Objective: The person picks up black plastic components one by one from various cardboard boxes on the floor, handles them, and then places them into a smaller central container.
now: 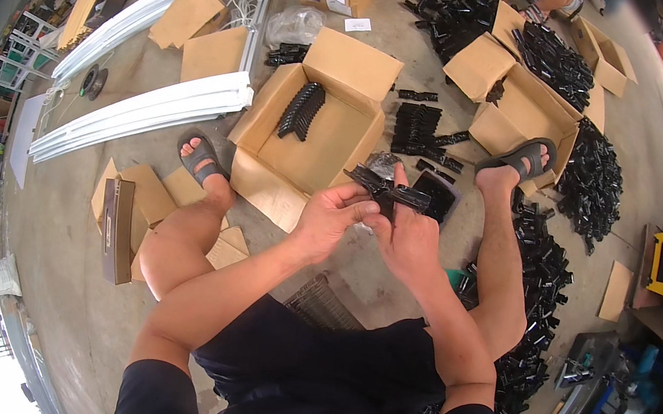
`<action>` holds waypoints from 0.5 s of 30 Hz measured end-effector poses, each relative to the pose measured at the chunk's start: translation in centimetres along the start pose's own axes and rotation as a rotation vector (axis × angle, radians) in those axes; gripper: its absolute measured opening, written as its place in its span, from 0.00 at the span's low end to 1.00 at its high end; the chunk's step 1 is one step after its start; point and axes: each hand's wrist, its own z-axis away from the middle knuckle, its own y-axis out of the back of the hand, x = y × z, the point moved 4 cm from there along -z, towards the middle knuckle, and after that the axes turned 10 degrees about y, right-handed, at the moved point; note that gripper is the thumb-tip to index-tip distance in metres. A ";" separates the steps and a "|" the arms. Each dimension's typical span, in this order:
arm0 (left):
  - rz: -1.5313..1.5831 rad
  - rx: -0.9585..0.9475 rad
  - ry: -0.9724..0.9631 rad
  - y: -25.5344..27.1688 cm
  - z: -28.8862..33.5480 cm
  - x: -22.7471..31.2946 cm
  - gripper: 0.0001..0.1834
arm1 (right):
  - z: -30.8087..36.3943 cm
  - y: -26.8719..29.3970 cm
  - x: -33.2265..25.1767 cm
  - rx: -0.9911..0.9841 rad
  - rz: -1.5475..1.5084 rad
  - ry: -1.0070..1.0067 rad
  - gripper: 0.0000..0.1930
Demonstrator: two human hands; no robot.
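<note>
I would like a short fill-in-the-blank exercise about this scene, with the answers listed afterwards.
1. Held in the left hand and the right hand, the small, glossy part is coloured ____.
2. The row of ribbed black parts lies inside an open brown box made of ____.
3. The long white strips lie on the picture's ____ side.
4. The dark grey sandal beside the heap of loose black parts is on the person's ____ foot.

Missing words: black; cardboard; left; right.
</note>
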 end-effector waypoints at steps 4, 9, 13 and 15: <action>-0.023 0.049 -0.047 -0.6 0.4 0.5 0.15 | -0.1 0.1 0.0 -0.010 0.020 0.088 0.47; -0.134 0.113 -0.171 -0.8 0.4 2.2 0.17 | -0.1 1.5 1.6 0.092 -0.688 -0.292 0.35; -0.209 0.128 -0.216 -1.3 0.8 2.9 0.19 | -0.8 2.3 2.1 0.188 -1.199 -0.350 0.17; -0.186 0.147 -0.201 -0.9 1.0 2.5 0.20 | -0.5 1.8 2.0 0.207 -1.193 -0.310 0.18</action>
